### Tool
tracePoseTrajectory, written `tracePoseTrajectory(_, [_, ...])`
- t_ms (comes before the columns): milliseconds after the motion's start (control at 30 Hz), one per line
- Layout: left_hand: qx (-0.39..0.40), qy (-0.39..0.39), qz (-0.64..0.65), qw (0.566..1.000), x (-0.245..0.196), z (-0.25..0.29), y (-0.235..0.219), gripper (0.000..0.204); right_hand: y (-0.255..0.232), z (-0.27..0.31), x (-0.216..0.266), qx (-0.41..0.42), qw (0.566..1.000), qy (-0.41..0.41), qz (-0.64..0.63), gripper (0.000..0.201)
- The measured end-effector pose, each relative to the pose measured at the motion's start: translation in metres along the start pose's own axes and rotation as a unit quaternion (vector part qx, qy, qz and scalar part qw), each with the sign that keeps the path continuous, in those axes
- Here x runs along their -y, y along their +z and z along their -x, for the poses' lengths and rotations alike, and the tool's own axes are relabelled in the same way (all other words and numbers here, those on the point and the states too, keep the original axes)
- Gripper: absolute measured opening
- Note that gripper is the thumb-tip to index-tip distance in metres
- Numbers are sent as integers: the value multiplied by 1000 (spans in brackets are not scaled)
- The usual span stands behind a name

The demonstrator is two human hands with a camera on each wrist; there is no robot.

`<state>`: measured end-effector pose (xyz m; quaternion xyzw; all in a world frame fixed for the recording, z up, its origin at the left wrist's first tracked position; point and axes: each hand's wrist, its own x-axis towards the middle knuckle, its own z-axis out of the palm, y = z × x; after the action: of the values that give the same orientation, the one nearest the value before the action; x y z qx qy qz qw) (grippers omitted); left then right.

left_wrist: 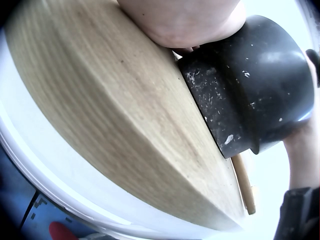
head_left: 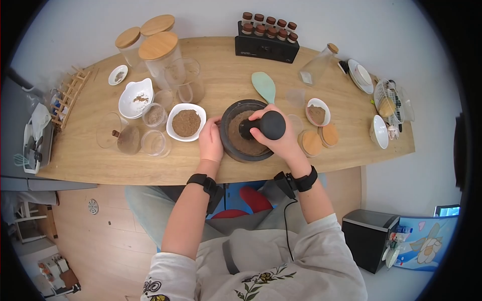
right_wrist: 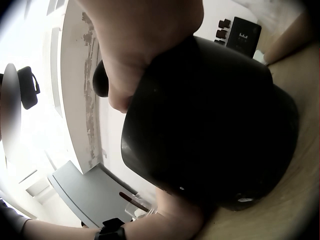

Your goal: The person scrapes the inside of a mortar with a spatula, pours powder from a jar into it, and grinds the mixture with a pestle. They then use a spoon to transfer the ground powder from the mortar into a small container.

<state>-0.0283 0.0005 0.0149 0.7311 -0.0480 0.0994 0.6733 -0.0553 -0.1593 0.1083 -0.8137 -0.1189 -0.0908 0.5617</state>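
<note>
A black mortar (head_left: 232, 148) stands near the table's front edge with brown powder (head_left: 249, 145) inside. My right hand (head_left: 281, 143) grips a black pestle (head_left: 272, 125), whose lower end is down in the powder. In the right wrist view the mortar (right_wrist: 210, 125) hides most of the pestle, and its knob (right_wrist: 101, 80) shows past the hand. My left hand (head_left: 211, 143) rests along the mortar's left side, its fingers lying against the outer wall. In the left wrist view that hand (left_wrist: 185, 20) overlaps the mortar's wall (left_wrist: 250, 85).
Left of the mortar are a white bowl of brown powder (head_left: 186, 123), clear cups and lidded jars (head_left: 159, 57). Beyond it lies a mint spoon rest (head_left: 263, 86). A spice rack (head_left: 267, 42) stands at the back. At right are wooden lids (head_left: 310, 144) and a small bowl (head_left: 318, 112).
</note>
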Motion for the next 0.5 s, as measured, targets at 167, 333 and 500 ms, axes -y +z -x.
tracePoseTrajectory(167, [6, -7, 1, 1000, 3, -1, -1, 29, 2, -4, 17, 52, 992, 22, 113, 25])
tracePoseTrajectory(333, [8, -6, 4, 1000, 0, -1, -1, 29, 3, -2, 4, 16, 997, -15, 72, 26])
tracePoseTrajectory(500, [3, -4, 8, 1000, 1, 0, 0, 29, -3, -2, 3, 53, 995, -39, 70, 26])
